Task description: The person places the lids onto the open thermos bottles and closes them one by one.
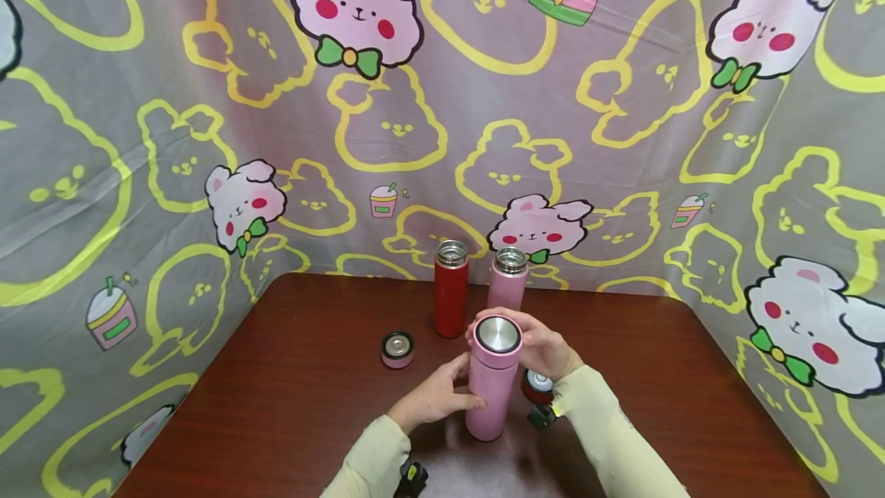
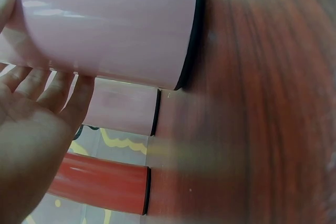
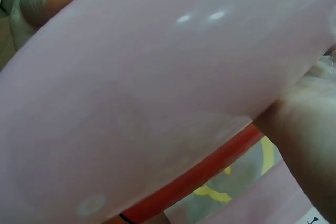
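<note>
A pink thermos bottle (image 1: 491,398) with a silver-topped pink lid (image 1: 498,334) stands upright near the table's front. Around its body is my left hand (image 1: 434,396), thumb on the near side; the left wrist view shows the fingers behind it. My right hand (image 1: 545,343) holds the lid at the top, its fingers partly hidden behind it. In the left wrist view the bottle's black base (image 2: 192,38) appears close to the tabletop. Pink bottle wall fills most of the right wrist view.
Behind stand a red thermos (image 1: 451,298) and another pink thermos (image 1: 508,287), both lidless with steel mouths. A pink-rimmed lid (image 1: 397,360) lies upturned to the left. A red lid (image 1: 534,392) lies partly hidden beneath my right wrist. Patterned cloth (image 1: 387,137) surrounds the brown table (image 1: 297,375).
</note>
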Demonstrator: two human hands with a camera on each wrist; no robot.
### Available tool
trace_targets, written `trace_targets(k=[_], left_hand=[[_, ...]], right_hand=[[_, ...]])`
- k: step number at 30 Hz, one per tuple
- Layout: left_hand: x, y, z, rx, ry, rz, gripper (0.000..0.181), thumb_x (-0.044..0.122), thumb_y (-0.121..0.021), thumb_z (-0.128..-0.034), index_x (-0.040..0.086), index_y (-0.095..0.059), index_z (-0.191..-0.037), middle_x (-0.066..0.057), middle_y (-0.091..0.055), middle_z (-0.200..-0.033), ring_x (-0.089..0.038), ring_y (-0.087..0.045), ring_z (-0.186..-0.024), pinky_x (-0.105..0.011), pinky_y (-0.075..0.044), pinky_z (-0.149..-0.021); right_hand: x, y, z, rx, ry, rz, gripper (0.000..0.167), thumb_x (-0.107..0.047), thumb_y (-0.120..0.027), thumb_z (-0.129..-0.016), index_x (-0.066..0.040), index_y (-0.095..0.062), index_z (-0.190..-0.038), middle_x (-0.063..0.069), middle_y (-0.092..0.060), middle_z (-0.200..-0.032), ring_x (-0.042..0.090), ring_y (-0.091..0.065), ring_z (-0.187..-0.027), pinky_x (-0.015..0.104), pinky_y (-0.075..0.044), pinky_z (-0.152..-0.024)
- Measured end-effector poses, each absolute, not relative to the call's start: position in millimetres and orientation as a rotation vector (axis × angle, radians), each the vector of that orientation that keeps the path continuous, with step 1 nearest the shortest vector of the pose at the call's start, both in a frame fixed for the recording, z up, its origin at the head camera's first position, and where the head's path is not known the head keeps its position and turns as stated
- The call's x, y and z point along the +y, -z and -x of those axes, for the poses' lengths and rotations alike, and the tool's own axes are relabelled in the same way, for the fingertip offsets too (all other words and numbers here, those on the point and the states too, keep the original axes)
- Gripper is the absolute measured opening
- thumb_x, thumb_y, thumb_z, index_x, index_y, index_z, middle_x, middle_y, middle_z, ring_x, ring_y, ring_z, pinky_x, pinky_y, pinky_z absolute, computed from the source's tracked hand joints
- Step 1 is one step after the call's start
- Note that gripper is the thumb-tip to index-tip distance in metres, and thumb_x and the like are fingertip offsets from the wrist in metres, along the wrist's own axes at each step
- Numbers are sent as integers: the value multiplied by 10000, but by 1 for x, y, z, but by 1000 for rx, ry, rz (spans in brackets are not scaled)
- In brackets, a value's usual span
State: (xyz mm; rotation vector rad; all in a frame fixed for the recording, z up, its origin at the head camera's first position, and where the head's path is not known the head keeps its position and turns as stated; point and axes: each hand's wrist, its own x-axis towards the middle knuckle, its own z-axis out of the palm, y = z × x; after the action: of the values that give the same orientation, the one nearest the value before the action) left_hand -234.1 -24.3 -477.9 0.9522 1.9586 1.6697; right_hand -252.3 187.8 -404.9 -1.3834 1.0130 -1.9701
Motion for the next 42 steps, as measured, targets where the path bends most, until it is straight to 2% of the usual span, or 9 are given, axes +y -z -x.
trace_targets(k=[9, 13, 24, 42], left_hand=[[-24, 479, 234, 1948, -1688, -977, 734, 326, -734, -830, 118, -355, -1422, -18, -458, -1376, -157, -452, -1244, -278, -435, -953], [-24, 479, 234, 1963, -1683, -961, 675, 308, -737, -829, 146, -396, -1389, 16, -489, -1336, -144, -468, -1225, -308, -429, -966], [-24, 479, 235, 1982, -1666, -968, 680, 299, -737, -831, 157, -393, -1400, 11, -493, -1341, -147, -476, -1217, -293, -426, -964], [-23, 481, 235, 1991, -1670, -964, 687, 325, -733, -831, 164, -391, -1404, 17, -494, -1343, -145, -474, -1221, -318, -426, -971]], right_hand=[[194, 409, 246, 1135, 2028, 1339, 524, -145, -446, -925, 34, -347, -1407, 151, -499, -1353, 280, -447, -1267, 432, -334, -1053], [195, 408, 244, 1200, 2054, 1329, 520, -147, -464, -926, 28, -356, -1404, 146, -503, -1349, 278, -456, -1258, 433, -345, -1045], [199, 405, 229, 1529, 2115, 1240, 472, -150, -484, -932, -28, -418, -1383, 91, -536, -1315, 217, -505, -1193, 392, -391, -1006], [198, 407, 217, 2054, 2069, 1200, 547, -255, -561, -928, 50, -395, -1351, 71, -582, -1241, 208, -572, -1104, 353, -472, -913]])
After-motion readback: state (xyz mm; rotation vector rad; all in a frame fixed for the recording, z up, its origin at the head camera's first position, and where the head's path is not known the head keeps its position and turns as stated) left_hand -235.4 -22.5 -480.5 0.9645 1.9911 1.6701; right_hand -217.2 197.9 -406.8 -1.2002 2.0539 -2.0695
